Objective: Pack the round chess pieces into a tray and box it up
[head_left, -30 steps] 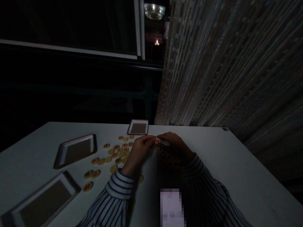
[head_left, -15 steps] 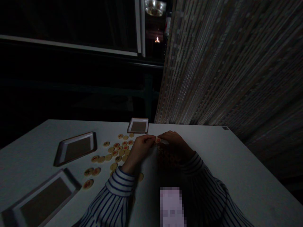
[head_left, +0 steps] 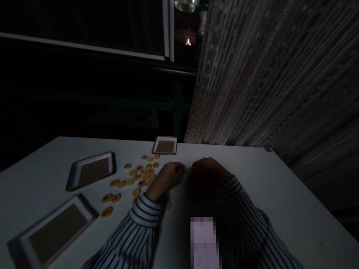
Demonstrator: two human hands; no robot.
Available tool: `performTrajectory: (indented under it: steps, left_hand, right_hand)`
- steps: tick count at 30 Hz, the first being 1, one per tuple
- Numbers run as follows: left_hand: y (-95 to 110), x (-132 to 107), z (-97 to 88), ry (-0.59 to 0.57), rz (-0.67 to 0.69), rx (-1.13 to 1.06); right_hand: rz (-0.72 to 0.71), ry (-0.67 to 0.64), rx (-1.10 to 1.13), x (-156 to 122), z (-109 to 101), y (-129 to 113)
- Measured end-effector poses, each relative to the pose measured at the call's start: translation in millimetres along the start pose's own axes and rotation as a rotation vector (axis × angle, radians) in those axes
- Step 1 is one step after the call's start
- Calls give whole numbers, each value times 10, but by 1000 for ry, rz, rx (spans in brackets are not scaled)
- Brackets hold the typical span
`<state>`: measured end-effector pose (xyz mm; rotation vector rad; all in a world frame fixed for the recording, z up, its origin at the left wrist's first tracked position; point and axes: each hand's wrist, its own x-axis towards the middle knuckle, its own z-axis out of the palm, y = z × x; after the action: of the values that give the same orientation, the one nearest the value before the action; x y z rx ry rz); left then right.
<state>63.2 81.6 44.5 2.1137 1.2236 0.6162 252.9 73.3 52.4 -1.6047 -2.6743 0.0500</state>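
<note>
My left hand (head_left: 169,176) is closed in a pinch above the middle of the table. My right hand (head_left: 209,170), also pinching, faces it with the fingertips close together. Between them shows a small pale thing (head_left: 188,169), too dim and blurred to name. Beneath my right hand the shadow hides what lies there. Left of my left hand, round Chinese chess pieces (head_left: 145,176) are spread loosely, some with red or black characters, others plain side up. One chess piece (head_left: 168,205) lies by my left cuff.
On the white table (head_left: 280,194) stand a small tray (head_left: 165,147) at the far edge, a rimmed tray (head_left: 94,170) at left and a larger tray (head_left: 57,233) nearer me. A pixelated pale rectangle (head_left: 204,243) is at the front. A strand curtain (head_left: 238,74) hangs behind.
The red-marked chess piece seen between my fingertips half a second ago no longer shows clearly. My fingertips have dropped slightly, and the camera view has shifted a little. The loose pieces lie as before.
</note>
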Motion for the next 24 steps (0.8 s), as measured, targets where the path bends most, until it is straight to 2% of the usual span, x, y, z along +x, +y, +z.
performTrajectory:
  steps: [8, 13, 21, 24]
  left_hand:
    - [3, -10, -2, -58, 65, 144]
    - [-11, -21, 0, -47, 61, 115]
    - [-25, -8, 0, -66, 28, 81]
    - [-28, -9, 3, -27, -1, 2]
  right_hand:
    - [-30, -79, -78, -18, 11, -106]
    - [-17, -160, -117, -4, -26, -161]
    - [-23, -169, -114, -4, -12, -160]
    - [-25, -172, -103, -11, -29, -150]
